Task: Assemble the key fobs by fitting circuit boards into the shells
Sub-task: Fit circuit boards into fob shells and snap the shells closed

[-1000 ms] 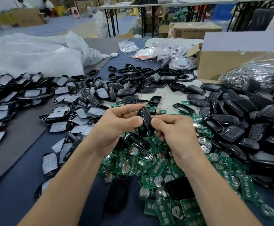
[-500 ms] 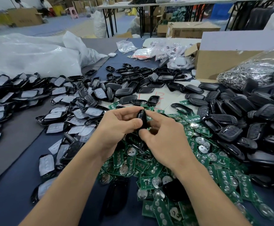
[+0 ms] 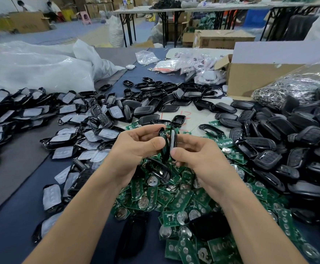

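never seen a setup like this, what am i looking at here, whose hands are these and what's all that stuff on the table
There is no machine here: these are a person's two bare hands, filmed by a wide-angle camera worn on their head, looking forward and down, so the arms enter from the bottom. The left hand pinches a black shell piece, seen edge-on, and the right hand holds a second black piece close beside it; whether they touch is hard to tell. Below them, on the blue-covered table, lies a heap of green circuit boards. To the right black shells are piled, to the left film-covered shells. Further back stand a cardboard box and a white plastic bag.
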A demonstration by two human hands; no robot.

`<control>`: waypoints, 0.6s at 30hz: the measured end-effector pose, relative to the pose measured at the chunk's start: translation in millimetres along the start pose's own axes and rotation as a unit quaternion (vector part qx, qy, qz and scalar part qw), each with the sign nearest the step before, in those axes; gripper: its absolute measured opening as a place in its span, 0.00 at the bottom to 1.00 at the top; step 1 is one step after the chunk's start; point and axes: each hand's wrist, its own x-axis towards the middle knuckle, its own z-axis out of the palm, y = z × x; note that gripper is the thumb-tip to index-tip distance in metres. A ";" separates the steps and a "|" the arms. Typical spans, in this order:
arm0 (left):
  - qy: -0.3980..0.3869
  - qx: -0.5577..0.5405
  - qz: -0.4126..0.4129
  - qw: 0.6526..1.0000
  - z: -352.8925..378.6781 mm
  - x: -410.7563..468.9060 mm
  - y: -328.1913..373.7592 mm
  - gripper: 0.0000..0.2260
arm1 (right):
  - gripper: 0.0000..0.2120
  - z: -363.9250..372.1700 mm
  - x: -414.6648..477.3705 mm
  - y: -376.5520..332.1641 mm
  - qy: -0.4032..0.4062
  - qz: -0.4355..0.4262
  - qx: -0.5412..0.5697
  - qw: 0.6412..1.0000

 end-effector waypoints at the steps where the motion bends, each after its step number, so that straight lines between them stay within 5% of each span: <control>1: 0.000 0.010 0.001 1.000 0.3 -0.3 0.3 0.21 | 0.14 -0.7 -0.1 0.6 -0.002 -0.004 -0.010 1.000; 18: 0.021 0.091 0.036 0.995 4.5 -2.1 -2.1 0.22 | 0.19 10.4 -7.7 5.4 0.051 -0.117 -0.205 0.970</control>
